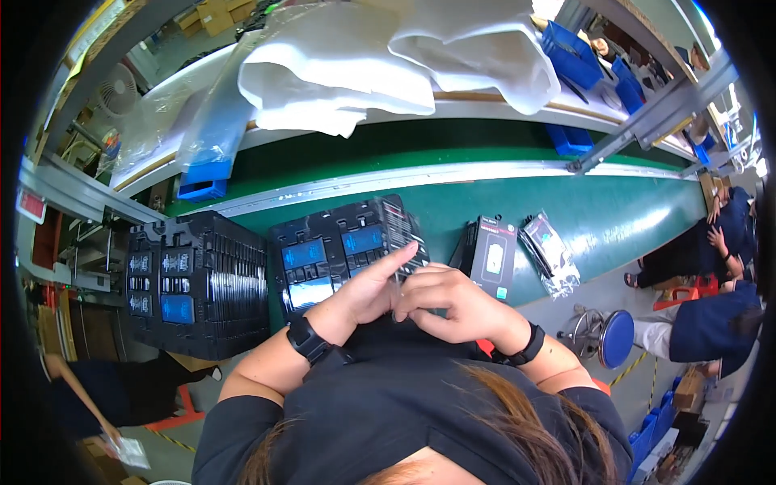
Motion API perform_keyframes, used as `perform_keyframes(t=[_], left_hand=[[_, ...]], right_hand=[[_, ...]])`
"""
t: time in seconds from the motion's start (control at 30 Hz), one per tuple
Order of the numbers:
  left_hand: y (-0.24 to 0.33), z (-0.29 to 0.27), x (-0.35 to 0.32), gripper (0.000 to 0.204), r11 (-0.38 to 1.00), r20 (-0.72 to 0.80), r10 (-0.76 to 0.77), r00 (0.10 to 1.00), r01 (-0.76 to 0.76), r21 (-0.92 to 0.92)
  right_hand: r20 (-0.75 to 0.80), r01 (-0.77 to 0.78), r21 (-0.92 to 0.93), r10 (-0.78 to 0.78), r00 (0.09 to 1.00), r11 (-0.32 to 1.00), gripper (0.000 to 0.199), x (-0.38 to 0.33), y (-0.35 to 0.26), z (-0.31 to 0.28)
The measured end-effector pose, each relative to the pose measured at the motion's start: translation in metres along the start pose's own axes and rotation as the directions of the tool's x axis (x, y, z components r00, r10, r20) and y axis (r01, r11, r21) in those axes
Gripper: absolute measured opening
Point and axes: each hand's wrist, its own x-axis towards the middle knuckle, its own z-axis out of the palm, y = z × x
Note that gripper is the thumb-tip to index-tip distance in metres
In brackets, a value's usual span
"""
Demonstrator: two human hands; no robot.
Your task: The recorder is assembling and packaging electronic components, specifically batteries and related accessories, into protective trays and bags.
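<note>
Close in front of my chest, my left hand holds a small clear plastic bag with dark and white stripes on it, thumb stretched along its near end. What the bag contains is hard to make out. My right hand is closed beside it, fingers curled and pinching at the bag's near end. Just beyond my left hand lies a black plastic tray with several blue-faced flat devices in its pockets. Right of my hands stands a dark box with a pictured device on its front.
A tall stack of black trays stands at the left. Clear bags with dark contents lie right of the box on the green bench. White sheeting drapes over the shelf behind, near blue bins. A blue stool and people are at the right.
</note>
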Motion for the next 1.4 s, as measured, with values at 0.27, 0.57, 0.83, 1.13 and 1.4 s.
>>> perform_keyframes(t=[0.27,0.57,0.83,1.13,1.4], left_hand=[[0.011,0.013,-0.008,0.041,0.891,-0.243,0.306,0.921,-0.186,0.415],[0.013,-0.003,0.003,0.057,0.638,-0.238,0.435,0.868,-0.111,0.762],[0.022,0.046,0.007,0.108,0.134,0.008,0.433,0.901,-0.073,0.988],[0.013,0.015,0.013,0.076,0.448,-0.044,0.421,0.906,-0.165,0.879],[0.019,0.002,0.015,0.054,0.537,-0.122,0.416,0.901,-0.135,0.833]], right_hand=[[0.089,-0.363,0.275,0.353,0.931,0.89,0.006,-0.005,0.009,-0.003],[-0.226,-0.68,0.212,0.712,0.665,0.702,0.043,-0.002,0.016,-0.001],[-0.408,-0.501,0.382,0.628,0.662,0.776,0.025,-0.018,0.032,-0.01],[-0.892,-0.282,0.278,0.356,0.279,0.918,0.031,-0.091,0.044,-0.106],[-0.833,-0.955,-0.153,0.553,-0.013,-0.253,0.044,-0.218,0.129,-0.129]])
